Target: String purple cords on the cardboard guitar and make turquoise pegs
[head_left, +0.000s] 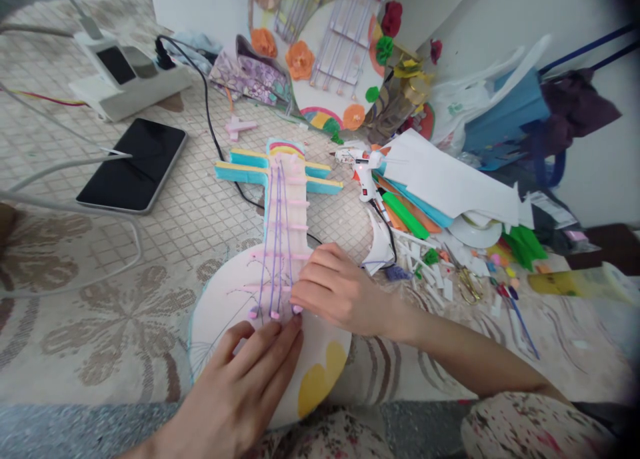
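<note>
A cardboard toy guitar (225, 305) lies on the tablecloth, with a round white body, a pale neck and blue-and-yellow crosspieces at its head. Purple strings (277, 245) run down the neck, over pink strips, to small pink pegs (275, 315) on the body. My right hand (345, 289) is closed in a pinch at the rightmost string's lower end, beside its peg; its fingertips partly hide what they grip. Palm down on the body, my left hand (243, 382) has its fingers extended, with fingertips touching around the pegs.
A white glue gun (367, 175) stands right of the neck, near paper sheets (440, 172) and scattered scraps. Gold-handled scissors (469, 284) lie farther right. A tablet (135, 165) and a power strip (130, 89) are at left. Another decorated guitar (330, 65) stands behind.
</note>
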The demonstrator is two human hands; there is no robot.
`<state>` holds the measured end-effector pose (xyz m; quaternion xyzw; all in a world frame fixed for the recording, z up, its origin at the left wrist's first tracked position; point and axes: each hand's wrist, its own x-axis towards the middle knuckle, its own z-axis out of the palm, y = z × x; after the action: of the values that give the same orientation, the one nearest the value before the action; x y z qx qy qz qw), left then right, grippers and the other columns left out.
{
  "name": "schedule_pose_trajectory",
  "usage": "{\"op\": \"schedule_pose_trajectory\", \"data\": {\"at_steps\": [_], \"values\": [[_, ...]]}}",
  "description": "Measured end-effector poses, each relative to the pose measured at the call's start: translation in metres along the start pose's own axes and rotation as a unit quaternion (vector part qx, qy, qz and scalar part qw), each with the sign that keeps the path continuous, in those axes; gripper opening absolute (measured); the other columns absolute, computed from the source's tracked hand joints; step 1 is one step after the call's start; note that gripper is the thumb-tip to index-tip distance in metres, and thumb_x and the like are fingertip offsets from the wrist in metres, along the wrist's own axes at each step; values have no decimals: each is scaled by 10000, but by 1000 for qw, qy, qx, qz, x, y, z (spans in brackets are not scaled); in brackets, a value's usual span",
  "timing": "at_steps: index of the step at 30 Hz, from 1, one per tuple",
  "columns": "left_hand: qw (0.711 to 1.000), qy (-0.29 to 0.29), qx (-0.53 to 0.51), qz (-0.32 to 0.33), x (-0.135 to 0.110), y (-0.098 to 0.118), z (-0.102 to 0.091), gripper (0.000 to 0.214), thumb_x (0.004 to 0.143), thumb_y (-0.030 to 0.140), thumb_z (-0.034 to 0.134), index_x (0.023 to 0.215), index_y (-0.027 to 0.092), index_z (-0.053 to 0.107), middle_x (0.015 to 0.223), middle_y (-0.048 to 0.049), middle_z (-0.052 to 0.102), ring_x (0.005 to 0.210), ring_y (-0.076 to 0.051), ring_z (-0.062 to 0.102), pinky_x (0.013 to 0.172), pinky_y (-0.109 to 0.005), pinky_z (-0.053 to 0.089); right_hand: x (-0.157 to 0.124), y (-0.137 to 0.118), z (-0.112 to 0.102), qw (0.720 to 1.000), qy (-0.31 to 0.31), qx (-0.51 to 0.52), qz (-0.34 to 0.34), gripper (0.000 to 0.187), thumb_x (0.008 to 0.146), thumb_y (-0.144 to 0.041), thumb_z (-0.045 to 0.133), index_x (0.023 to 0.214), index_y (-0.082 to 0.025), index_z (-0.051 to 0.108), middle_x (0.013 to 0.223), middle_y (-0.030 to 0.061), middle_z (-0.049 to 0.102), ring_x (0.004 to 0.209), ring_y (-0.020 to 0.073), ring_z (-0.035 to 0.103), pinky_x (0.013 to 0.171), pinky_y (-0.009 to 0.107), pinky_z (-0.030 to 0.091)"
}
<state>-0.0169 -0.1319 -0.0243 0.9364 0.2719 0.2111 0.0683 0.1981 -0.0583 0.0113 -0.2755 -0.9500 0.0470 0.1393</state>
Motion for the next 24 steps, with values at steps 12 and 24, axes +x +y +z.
{"op": "schedule_pose_trajectory", "data": {"at_steps": [12,24], "values": [[1000,-25,-16,-6,0,0,-4,427,985,142,227,1252,109,558,1334,-89,563,1202,-254,440,949,-424,306,-7,5,-9,999,-12,32,-17,215,957,-139,415,922,-156,627,856,44,605,868,161,491,802,317,393],[1000,-8,-6,-3,-1,0,1,401,971,144,271,1241,118,566,1315,-97,573,1182,-263,454,940,-426,310,4,3,-3,1000,0,5,-27,241,961,-144,409,842,-148,619,812,36,609,835,156,482,779,311,389]]}}
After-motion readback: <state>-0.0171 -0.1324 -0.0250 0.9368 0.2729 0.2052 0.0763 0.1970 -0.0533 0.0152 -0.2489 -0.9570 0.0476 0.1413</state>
